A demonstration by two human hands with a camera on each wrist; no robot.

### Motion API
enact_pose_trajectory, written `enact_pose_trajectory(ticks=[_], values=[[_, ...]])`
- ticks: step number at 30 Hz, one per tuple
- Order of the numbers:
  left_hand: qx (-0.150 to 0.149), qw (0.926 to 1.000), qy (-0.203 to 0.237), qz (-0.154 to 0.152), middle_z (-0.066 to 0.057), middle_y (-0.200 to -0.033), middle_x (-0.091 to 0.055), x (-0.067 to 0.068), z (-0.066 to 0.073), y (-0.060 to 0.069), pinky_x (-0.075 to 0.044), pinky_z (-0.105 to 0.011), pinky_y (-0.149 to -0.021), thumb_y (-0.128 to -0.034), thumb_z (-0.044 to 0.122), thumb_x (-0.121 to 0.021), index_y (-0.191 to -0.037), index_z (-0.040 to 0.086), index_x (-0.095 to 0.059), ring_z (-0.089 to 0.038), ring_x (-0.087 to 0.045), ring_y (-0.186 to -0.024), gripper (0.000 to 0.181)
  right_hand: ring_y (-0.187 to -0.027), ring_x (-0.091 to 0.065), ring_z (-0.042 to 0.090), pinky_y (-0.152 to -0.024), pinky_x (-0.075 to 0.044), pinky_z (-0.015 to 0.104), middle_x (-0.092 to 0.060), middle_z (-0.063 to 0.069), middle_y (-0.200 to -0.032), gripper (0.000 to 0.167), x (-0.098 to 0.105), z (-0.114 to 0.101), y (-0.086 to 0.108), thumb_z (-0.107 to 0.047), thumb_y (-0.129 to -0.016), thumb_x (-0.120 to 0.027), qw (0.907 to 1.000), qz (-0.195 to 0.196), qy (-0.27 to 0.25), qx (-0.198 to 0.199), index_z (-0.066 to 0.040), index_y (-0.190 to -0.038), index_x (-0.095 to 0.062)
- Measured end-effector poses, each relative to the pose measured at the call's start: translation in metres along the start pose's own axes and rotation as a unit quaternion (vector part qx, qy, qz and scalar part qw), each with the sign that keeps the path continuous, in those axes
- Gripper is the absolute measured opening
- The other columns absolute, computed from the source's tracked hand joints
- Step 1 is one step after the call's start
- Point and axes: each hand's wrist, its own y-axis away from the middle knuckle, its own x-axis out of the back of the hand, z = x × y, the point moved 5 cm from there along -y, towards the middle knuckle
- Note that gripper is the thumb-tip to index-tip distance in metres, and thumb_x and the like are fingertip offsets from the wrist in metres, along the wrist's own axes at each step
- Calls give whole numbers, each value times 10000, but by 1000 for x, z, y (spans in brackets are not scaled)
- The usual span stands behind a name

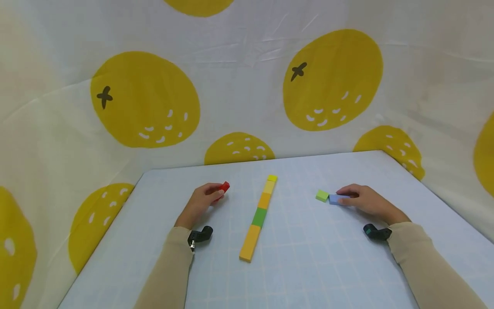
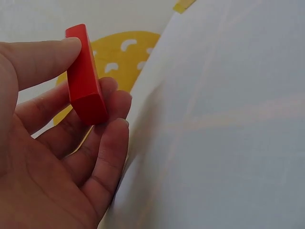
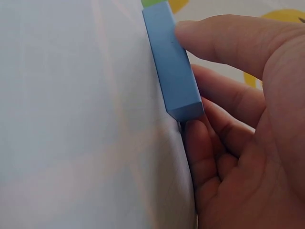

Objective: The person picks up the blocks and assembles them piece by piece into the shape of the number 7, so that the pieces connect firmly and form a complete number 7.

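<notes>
My left hand (image 1: 200, 202) pinches a red block (image 2: 86, 76) between thumb and fingers, tilted and held off the table in the left wrist view. Over on the right, my right hand (image 1: 366, 200) holds a blue block (image 3: 172, 62) by thumb and fingers, low at the table surface. The far end of the blue block (image 1: 336, 199) is by a light green block (image 1: 322, 195); whether they touch I cannot tell. Between the hands runs a slanted row of several blocks: an orange one (image 1: 250, 243) nearest, then green (image 1: 259, 217), orange (image 1: 264, 200), pale yellow (image 1: 269, 186) and yellow (image 1: 272, 177).
A pale checked cloth (image 1: 308, 266) covers the table. Behind it hangs a white curtain (image 1: 239, 94) printed with big yellow fruit shapes. Dark wrist cameras (image 1: 200, 234) are worn on both wrists, over beige sleeves (image 1: 166, 270).
</notes>
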Motion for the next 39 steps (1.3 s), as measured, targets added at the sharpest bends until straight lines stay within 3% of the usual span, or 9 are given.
enact_pose_trajectory(ticks=[11,23,30,39], values=[[-225,9997,-69,-40,-3,-1217,-647,-3,7,-4,-484,-399,-974,-961,405,-672,-1321,217,-624,-237,-583,-1073,409,-1142,-493,330,-968,-425,508,-591,158,-1297,510,8,-6,1,-479,-944,-664,9999,100,-44,91,-100,-1285,-640],[-106,9999,-10,-17,-10,-1196,-662,-8,2,-6,-489,-385,-960,-968,377,-670,-1309,215,-633,-238,-591,-1066,379,-1103,-490,319,-948,-426,470,-586,155,-1269,515,7,0,-1,-462,-941,-675,10000,44,-75,4,-70,-1269,-616],[-180,9996,-94,-175,-16,-1200,-662,-13,6,-8,-494,-379,-938,-969,389,-665,-1319,215,-633,-239,-584,-1069,393,-1092,-482,313,-934,-427,444,-577,152,-1257,517,-1,7,-1,-449,-933,-692,9996,32,-248,-109,-56,-1259,-615],[-39,9992,-251,-303,-21,-1223,-637,-17,9,-13,-495,-375,-940,-958,383,-682,-1314,218,-632,-239,-572,-1075,396,-1115,-488,313,-960,-432,469,-574,144,-1276,497,-3,2,-1,-459,-939,-678,9997,37,-219,-94,-84,-1259,-614]])
